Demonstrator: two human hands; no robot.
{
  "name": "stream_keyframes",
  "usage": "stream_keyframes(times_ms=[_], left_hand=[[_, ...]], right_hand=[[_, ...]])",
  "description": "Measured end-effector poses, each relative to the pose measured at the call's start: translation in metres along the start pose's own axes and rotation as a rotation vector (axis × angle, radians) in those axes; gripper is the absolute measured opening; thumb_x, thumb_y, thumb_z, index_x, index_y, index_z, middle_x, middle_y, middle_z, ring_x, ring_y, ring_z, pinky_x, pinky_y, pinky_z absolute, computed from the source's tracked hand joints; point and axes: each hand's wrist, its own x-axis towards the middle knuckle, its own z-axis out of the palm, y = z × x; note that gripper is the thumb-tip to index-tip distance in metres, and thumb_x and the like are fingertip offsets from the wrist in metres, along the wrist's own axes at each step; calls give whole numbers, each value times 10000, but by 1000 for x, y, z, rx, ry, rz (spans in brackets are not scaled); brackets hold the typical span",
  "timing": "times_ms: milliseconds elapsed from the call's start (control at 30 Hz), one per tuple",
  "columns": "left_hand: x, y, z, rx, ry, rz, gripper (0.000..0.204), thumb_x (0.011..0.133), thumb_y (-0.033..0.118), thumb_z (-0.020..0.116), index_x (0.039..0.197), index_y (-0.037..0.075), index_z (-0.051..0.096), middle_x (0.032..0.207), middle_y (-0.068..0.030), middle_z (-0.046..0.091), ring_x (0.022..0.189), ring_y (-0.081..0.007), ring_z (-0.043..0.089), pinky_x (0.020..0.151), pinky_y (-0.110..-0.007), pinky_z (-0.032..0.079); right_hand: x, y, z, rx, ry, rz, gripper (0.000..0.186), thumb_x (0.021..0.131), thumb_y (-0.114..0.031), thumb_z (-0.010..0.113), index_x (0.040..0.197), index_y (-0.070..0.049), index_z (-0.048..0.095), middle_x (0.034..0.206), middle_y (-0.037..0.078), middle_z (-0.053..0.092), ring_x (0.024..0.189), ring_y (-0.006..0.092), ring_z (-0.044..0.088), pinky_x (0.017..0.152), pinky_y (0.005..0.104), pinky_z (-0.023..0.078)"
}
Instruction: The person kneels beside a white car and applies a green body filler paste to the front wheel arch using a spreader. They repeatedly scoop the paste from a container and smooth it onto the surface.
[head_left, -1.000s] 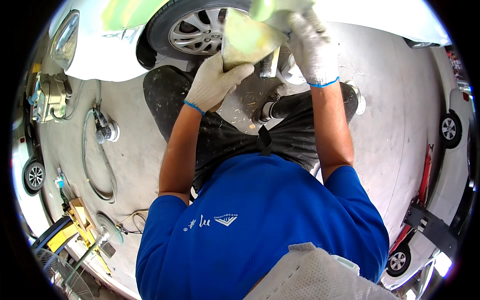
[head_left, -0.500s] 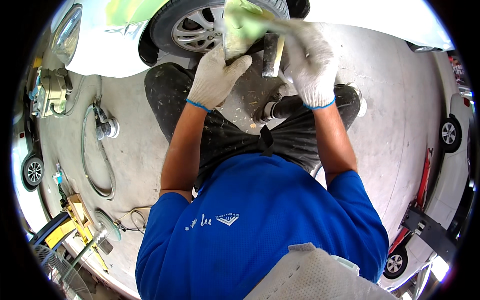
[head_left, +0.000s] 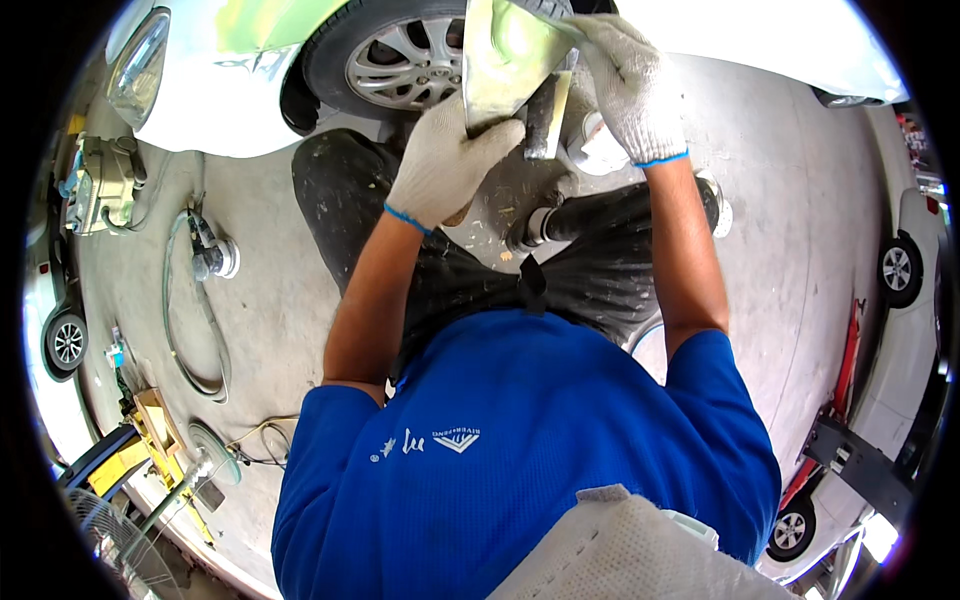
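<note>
Paste-smeared board (head_left: 505,70), flat and pale green to yellow over much of its face, is at the far middle of the scene, tilted in front of a car wheel (head_left: 405,65) and covering the right part of it. The left hand (head_left: 445,160), in a white knit glove with a blue cuff edge, holds the board by its near end, with the thumb stretched to the right along that end. The right hand (head_left: 628,90), gloved the same way, is at the board's far right corner with its fingers bunched narrow and pointing left; whether they grip a tool cannot be told. Just right of the board's near part is a dark bar (head_left: 540,115) with a pale strip along its right side, and between it and the right wrist is a white rounded object (head_left: 600,150), partly hidden. Left of the wheel, the white car body (head_left: 210,110) carries a light green patch (head_left: 265,25) and a headlight (head_left: 140,75). Well to the left, a round-padded power tool (head_left: 212,255) lies on the grey floor (head_left: 760,220) beside a looped hose (head_left: 168,300). Dark, speckled trousers (head_left: 335,200) cover the bent legs below the hands.
</note>
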Motion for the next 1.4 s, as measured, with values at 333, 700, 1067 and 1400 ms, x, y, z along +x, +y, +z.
stream_keyframes(times_ms=[333,700,1067,1400], left_hand=[[8,-16,-1,175,124,213,337,916,188,703,1209,22,676,1011,-149,717,906,-241,675,844,-360,523],[5,-8,6,153,51,169,306,923,173,701,1158,-22,676,853,-44,673,746,-130,585,705,-305,505],[7,-41,9,301,277,171,651,904,140,738,1474,19,446,902,-41,586,718,-122,551,677,-301,503],[-8,-108,44,784,240,186,765,895,169,659,1584,115,330,1145,-236,530,998,-427,647,867,-503,544]], right_hand=[[-25,-38,6,244,6,-24,374,817,124,637,1146,-33,722,1072,150,726,958,289,711,858,374,584],[6,-29,-16,234,93,-78,254,925,27,591,1136,-6,730,1031,128,734,912,254,717,839,335,587],[-46,2,25,819,289,866,236,921,-36,627,1131,6,726,965,106,727,811,207,704,776,315,593],[-74,8,70,1389,122,1151,126,873,-38,684,989,0,715,907,124,721,801,220,711,684,358,583]])
